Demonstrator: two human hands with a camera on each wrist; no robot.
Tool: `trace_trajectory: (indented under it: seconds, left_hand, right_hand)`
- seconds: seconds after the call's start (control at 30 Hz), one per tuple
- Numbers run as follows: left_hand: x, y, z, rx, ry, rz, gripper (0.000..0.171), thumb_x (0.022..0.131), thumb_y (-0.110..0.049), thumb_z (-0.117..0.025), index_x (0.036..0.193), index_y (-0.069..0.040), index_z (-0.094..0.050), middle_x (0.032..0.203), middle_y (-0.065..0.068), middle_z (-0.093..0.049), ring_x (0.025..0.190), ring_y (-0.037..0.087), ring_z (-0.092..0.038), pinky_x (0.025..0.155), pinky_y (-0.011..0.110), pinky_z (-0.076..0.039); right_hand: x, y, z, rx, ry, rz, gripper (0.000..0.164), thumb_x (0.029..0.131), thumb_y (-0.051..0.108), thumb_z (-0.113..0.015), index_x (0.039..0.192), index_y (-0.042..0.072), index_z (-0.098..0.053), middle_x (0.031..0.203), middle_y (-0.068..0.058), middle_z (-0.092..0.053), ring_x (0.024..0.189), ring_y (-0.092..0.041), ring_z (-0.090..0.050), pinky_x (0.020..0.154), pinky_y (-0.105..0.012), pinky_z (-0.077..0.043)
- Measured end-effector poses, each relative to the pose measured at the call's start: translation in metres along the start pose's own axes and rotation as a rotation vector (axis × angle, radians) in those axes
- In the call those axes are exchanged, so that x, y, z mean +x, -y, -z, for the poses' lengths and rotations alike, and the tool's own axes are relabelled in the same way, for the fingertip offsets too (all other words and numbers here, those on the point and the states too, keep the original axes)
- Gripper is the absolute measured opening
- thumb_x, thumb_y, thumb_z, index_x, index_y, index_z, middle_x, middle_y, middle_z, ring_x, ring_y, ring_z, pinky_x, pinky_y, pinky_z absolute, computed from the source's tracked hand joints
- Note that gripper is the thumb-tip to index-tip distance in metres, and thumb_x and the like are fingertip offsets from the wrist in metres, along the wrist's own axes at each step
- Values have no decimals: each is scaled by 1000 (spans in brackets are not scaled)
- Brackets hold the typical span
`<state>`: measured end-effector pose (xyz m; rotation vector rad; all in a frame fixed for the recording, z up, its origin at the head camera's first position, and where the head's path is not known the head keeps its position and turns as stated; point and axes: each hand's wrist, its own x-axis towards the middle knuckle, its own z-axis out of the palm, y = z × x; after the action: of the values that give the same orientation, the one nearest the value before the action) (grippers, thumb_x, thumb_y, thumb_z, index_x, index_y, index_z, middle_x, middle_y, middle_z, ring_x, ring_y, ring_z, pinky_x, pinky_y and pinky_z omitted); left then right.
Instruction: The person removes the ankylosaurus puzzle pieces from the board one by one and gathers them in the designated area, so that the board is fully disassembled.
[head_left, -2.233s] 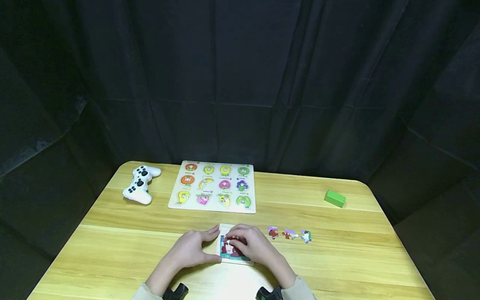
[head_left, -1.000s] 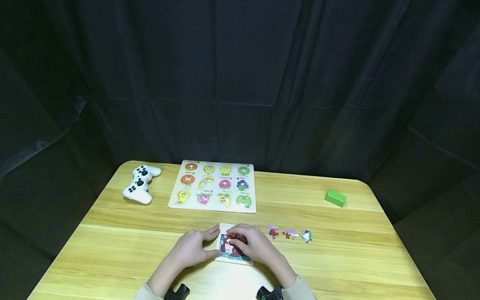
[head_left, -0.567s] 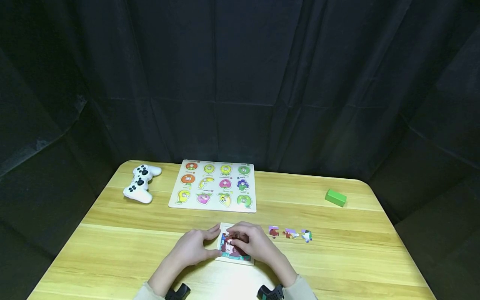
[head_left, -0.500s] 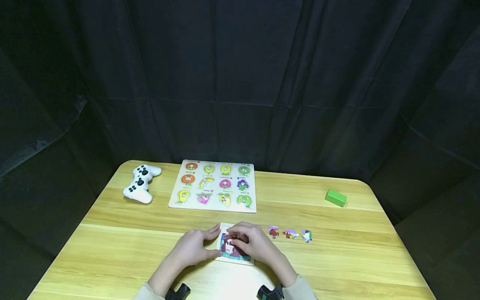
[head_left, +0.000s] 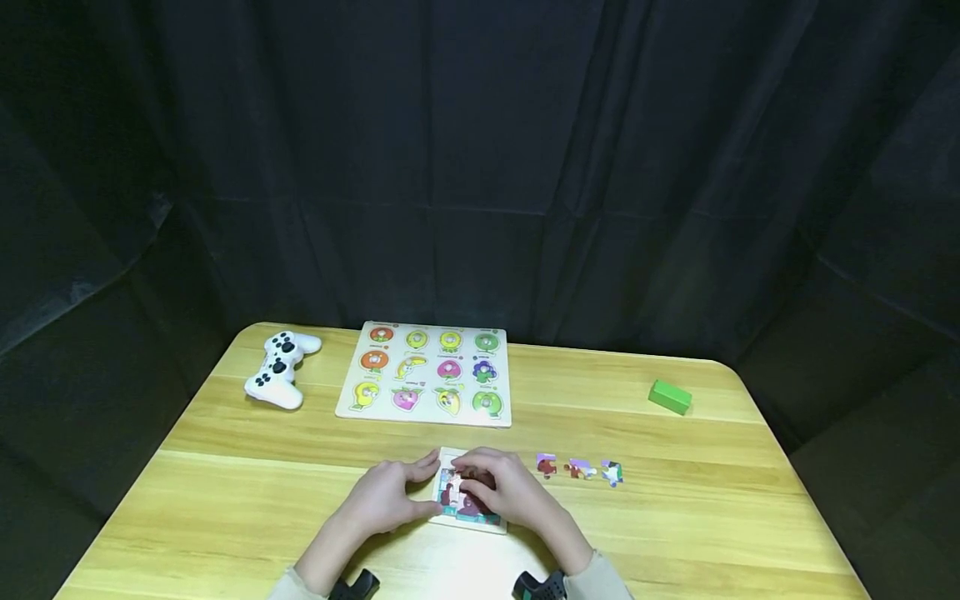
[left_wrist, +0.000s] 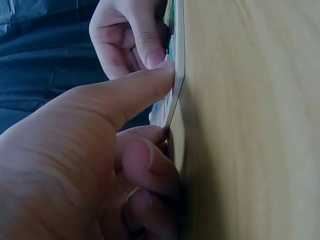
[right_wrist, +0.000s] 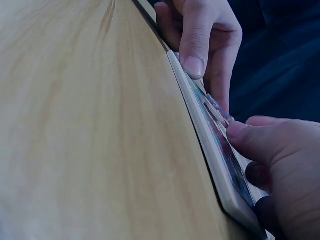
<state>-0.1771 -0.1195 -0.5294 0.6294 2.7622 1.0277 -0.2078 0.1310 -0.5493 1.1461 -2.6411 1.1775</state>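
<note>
A small jigsaw puzzle board (head_left: 487, 529), with a pale frame and a red, white and teal picture, lies on the table near me. My left hand (head_left: 384, 497) grips its left side, thumb at the near corner and index finger at the far one. In the left wrist view the left thumb (left_wrist: 135, 92) lies along the board's edge. Over the picture, my right hand (head_left: 504, 483) pinches a puzzle piece (right_wrist: 216, 111) that stands slightly raised and tilted in the right wrist view. The right hand hides the board's right part.
Several loose items lie around: three puzzle pieces (head_left: 579, 469) right of the board, a fruit peg puzzle (head_left: 427, 417) behind it, a white game controller (head_left: 281, 369) at the far left, and a green block (head_left: 670, 397) at the far right. Dark curtains surround the wooden table (head_left: 697, 500).
Both hands stay nearly in place. The left part of the picture under the right fingertips looks paler now, its blue edge patch less visible. The three loose pieces have not moved.
</note>
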Motion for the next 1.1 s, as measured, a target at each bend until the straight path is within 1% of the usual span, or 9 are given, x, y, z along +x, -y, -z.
trace_trajectory:
  seconds: [0.17,0.27,0.4,0.47,0.53,0.7,0.77,0.9,1.1]
  left_hand:
    - [0,1,0,1,5,0,66,86,-41,-88,140,-9,-69,152,0,-60,134,35,-62,107,53,-54]
    - [0,2,-1,5,3,-4,66,86,-41,-88,141,-9,-69,151,0,-61,128,32,-66,105,51,-56]
    - [1,1,0,18,-2,-7,66,86,-41,-88,141,-10,-69,151,-1,-61,109,22,-73,101,48,-58]
    - [1,2,-1,19,-1,-9,66,86,-41,-88,141,-9,-69,151,0,-61,110,22,-73,101,48,-58]
    - [1,2,0,16,5,-7,66,87,-41,-87,142,-9,-68,152,0,-60,100,21,-74,100,48,-59]
    - [0,1,0,9,9,-6,67,87,-41,-87,142,-9,-68,152,0,-60,114,29,-73,103,50,-58]
    - [0,1,0,9,6,-8,66,87,-41,-87,142,-8,-68,152,1,-60,131,33,-64,105,52,-56]
    - [0,1,-1,14,0,-12,67,87,-41,-87,142,-8,-68,152,1,-60,133,35,-63,107,52,-55]
    - [-1,2,0,22,2,-21,66,88,-42,-85,142,-8,-68,154,2,-59,133,35,-62,108,53,-54]
  right_hand:
    - [-1,0,0,15,-17,9,28,96,6,-78,123,9,-77,115,-1,-77,92,-7,-65,81,-26,-58]
    - [-1,-1,-1,7,-25,18,28,96,6,-78,123,9,-77,115,0,-77,95,-8,-67,85,-28,-59]
    - [0,0,0,-12,-32,31,27,97,7,-77,123,9,-77,117,-1,-77,104,-11,-70,94,-33,-61]
    - [0,0,0,-21,-36,44,26,97,7,-77,123,9,-77,117,-2,-77,104,-13,-71,94,-33,-61]
    - [0,0,-1,-29,-39,57,26,97,7,-76,123,8,-77,118,-2,-77,105,-14,-72,94,-33,-61]
    - [-1,1,-1,-30,-49,39,26,98,8,-76,124,9,-77,119,-3,-76,107,-16,-73,95,-35,-62]
    - [-1,2,-1,-28,-54,12,26,98,9,-75,124,10,-77,120,-2,-76,107,-16,-73,96,-36,-62]
    - [0,5,2,-31,-76,-25,24,99,10,-75,123,11,-78,121,-2,-76,107,-17,-73,96,-36,-62]
    - [-4,7,16,-50,-123,-17,19,99,9,-75,118,9,-79,118,-3,-76,104,-18,-74,90,-34,-63]
